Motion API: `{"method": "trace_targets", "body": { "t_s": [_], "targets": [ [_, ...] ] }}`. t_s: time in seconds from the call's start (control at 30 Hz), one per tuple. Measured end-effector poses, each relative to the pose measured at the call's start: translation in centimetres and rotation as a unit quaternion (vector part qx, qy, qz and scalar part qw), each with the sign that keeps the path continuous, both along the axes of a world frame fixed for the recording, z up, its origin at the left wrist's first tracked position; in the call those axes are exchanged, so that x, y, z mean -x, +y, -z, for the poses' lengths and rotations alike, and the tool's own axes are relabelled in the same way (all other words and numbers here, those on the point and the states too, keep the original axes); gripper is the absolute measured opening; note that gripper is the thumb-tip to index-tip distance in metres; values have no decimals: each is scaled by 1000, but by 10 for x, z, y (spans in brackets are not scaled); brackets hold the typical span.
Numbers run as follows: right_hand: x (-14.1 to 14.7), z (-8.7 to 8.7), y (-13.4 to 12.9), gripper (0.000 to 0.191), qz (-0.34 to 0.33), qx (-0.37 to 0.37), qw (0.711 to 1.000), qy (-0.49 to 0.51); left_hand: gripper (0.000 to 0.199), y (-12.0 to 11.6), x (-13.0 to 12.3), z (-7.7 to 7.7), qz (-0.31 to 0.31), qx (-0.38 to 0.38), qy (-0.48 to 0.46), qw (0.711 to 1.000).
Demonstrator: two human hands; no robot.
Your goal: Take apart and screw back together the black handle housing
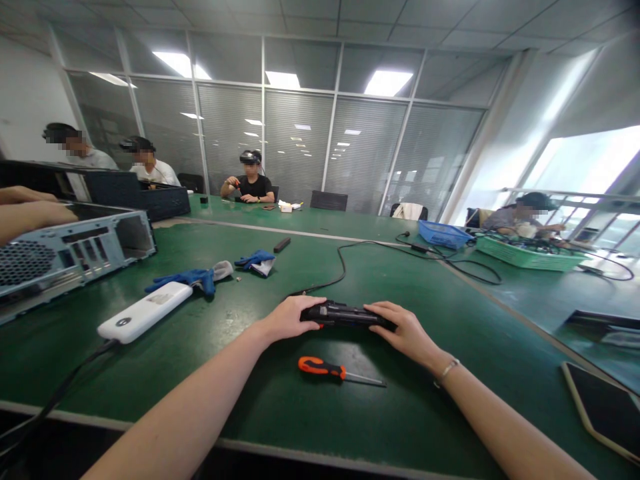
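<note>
A long black device (345, 315) lies crosswise on the green table (425, 407). My left hand (295, 319) grips its left end, fingers behind and thumb in front. Around the right end, the fingers and thumb of my right hand (395, 325) are closed in the same way. A bit of red shows at the device's front edge near my left thumb. Just in front of it lies a screwdriver (323, 368) with an orange and black handle, its shaft pointing right; neither hand touches it.
Left: a white power bank (147, 312), blue gloves (195, 280), a metal computer case (75, 257) with another person's arms over it. Right: a phone (603, 403), blue basket (443, 235), green basket (530, 253). A black cable (344, 263) runs behind my hands. Several people sit farther off.
</note>
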State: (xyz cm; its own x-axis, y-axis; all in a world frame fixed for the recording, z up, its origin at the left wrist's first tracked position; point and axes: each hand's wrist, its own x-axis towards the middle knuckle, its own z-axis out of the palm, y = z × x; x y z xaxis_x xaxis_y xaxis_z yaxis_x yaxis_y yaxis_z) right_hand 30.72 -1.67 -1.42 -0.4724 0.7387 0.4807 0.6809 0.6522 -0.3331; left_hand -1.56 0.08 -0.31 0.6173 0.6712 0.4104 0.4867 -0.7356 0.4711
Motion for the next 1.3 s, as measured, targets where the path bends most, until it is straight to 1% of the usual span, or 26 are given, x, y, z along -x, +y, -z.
{"method": "trace_targets", "body": {
  "t_s": [0.27,0.37,0.5,0.63,0.9,1.0,1.13,1.23,1.3],
  "targets": [
    [0,-1,3,42,-22,42,999,-9,62,4,-1,6,-1,8,13,1000],
    [0,-3,2,41,-25,59,998,-14,63,4,-1,5,-5,14,12,1000],
    [0,-4,3,45,-19,78,997,-15,64,3,-3,3,-26,33,10,999],
    [1,-3,5,37,-10,83,997,1,65,5,-5,3,-39,48,3,998],
    [3,-3,6,36,0,82,997,-1,67,6,-6,3,-38,36,16,999],
    [5,-6,4,35,9,88,996,-4,65,5,-6,2,-46,42,6,998],
    [6,-9,5,35,12,98,995,-9,60,2,-5,-1,-50,72,-11,996],
    [6,-12,6,34,10,102,995,-9,51,1,-5,-1,-43,84,-28,995],
    [3,-13,5,33,5,108,994,-7,50,2,-6,1,-33,90,-39,995]
  ]
}}
